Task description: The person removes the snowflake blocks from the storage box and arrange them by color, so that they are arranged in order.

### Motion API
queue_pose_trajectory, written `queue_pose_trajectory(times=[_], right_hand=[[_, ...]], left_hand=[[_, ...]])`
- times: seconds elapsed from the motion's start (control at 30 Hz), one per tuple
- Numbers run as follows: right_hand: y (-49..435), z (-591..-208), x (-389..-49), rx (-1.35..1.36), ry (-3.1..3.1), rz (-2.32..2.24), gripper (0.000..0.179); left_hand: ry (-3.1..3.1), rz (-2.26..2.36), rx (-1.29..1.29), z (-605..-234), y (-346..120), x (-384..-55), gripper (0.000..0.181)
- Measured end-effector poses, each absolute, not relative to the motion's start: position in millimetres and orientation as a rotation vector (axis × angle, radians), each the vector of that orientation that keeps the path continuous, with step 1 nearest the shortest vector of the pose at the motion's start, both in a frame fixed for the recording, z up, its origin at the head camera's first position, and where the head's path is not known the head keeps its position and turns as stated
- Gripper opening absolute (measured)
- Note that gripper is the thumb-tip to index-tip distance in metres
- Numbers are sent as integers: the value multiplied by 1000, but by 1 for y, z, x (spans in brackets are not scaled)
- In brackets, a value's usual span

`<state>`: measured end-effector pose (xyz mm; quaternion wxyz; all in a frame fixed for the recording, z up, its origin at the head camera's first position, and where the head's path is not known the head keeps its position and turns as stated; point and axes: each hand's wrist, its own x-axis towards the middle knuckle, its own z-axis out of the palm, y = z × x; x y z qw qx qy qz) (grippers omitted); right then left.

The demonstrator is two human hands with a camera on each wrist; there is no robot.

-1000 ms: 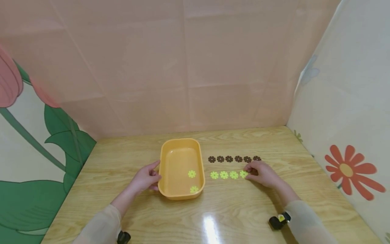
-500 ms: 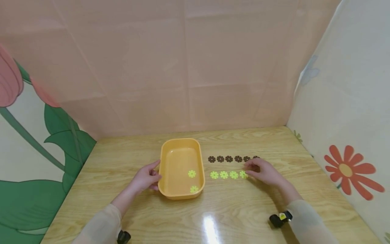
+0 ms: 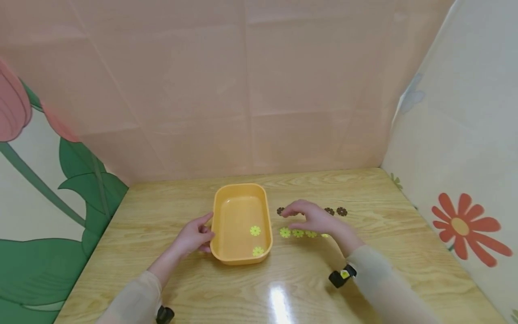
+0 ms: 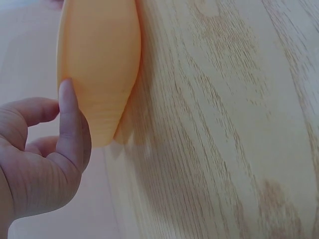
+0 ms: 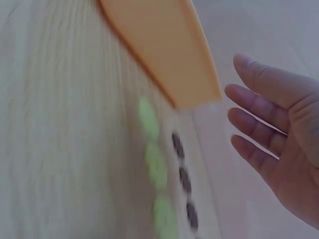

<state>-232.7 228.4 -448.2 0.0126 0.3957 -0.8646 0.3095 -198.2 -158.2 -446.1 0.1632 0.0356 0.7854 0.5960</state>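
A yellow-orange plastic tray (image 3: 238,225) stands on the wooden table. My left hand (image 3: 192,236) holds its left side; in the left wrist view the fingertips (image 4: 67,94) are right at the tray's edge. Two yellow-green flower-shaped pieces lie in the tray, one flower piece (image 3: 255,231) behind the other (image 3: 257,251). Right of the tray runs a row of yellow-green flower pieces (image 3: 285,232), with a row of dark brown flower pieces (image 3: 341,211) behind it. Over both rows is my right hand (image 3: 317,219), fingers apart, nothing held, hiding the middle of the brown row.
Wood-grain table (image 3: 226,292) extends around the tray and in front of the rows. A pink sheet (image 3: 251,90) rises at the back edge. Side walls carry printed flowers, including a red flower (image 3: 469,227) on the right.
My right hand has left the right end of the green row and moved left toward the tray, its fingers opening out. The left hand, tray and flower pieces have stayed put.
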Motion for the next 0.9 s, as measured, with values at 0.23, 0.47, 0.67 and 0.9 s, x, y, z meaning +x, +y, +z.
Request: queue_pose_trajectory(times=[0.23,0.47,0.67,0.9], right_hand=[[176,-434,-242,1514,-2657,906,32],[141,-435,-251,1734,-2659,766,34],[123,-439,-253,1833,-2758,665,35],[108,-438,-254,1991,-2797,482,43]], left_hand=[[2245,1694,97,-446,-157,-198,68],[2256,1689,94,-447,-158,-199,68],[2255,1691,92,-448,-159,-199,69],[2256,1686,100,-448,-159,-199,69]])
